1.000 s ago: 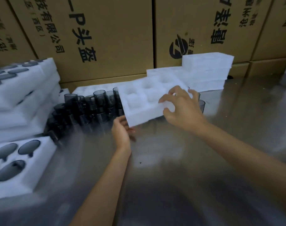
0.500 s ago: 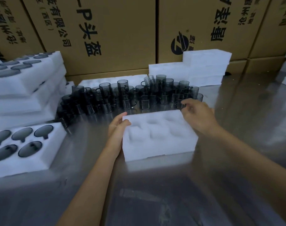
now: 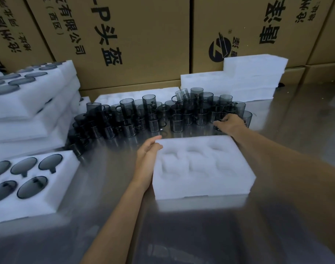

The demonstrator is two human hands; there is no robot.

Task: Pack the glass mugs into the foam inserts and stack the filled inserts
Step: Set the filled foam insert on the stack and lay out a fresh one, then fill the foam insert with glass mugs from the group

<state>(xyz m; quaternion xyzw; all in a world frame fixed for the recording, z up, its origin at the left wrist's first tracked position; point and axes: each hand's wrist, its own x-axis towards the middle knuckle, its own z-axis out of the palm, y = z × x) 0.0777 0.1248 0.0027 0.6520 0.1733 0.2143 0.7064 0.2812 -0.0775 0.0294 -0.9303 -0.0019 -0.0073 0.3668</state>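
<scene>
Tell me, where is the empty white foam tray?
In the head view, the empty white foam tray lies on the shiny metal table, centre-right, just in front of the dark glass mugs.

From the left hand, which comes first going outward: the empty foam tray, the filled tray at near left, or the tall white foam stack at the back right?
1. Empty foam tray: touching the left hand, on its right.
2. Filled tray: near left.
3. Foam stack: back right, against the boxes.

cardboard boxes (image 3: pixel 143 35) | upside-down black print "有限公司", "头盔", "(西区)" | round black logo (image 3: pixel 219 47)
</scene>
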